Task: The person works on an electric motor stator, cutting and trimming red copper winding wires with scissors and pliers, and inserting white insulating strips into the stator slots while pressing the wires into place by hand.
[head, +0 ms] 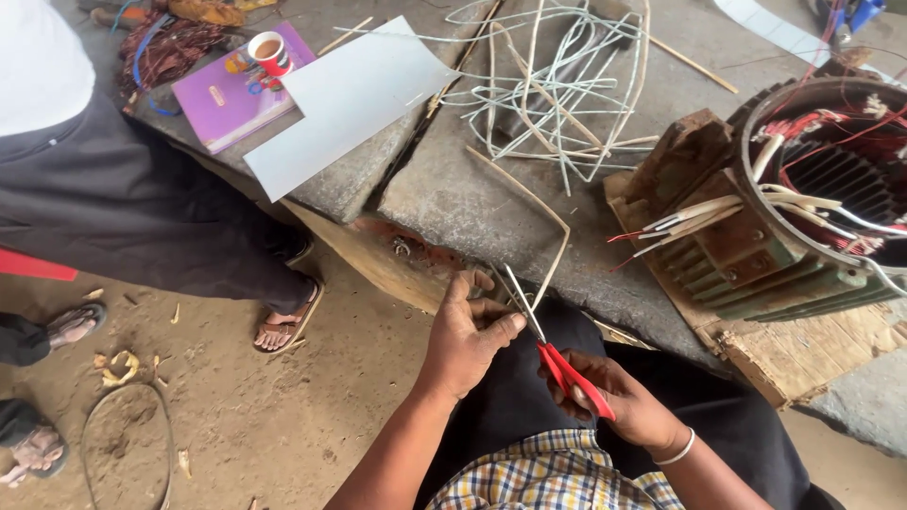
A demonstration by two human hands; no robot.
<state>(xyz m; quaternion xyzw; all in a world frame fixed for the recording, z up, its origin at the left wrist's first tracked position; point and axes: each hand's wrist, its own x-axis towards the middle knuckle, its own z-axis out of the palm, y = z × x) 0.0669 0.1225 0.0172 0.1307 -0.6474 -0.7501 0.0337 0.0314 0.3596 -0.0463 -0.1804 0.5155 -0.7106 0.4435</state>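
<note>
My right hand (pixel 619 397) grips red-handled scissors (pixel 559 354) whose blades point up and away, toward the edge of the stone slab (pixel 472 203). My left hand (pixel 468 331) pinches a thin pale strip (pixel 553 247) right at the scissor blades. The strip bends up over the slab in a long curve. Both hands are over my lap, above dark trousers and a checked shirt.
A motor stator (pixel 803 203) with red and white wires rests on a wooden board at right. Tangled pale tubing (pixel 557 80) lies at the back of the slab. A white sheet (pixel 350 94), purple notebook (pixel 227 94) and cup (pixel 271 52) sit at left. Another person's legs and sandalled feet (pixel 288 321) stand nearby.
</note>
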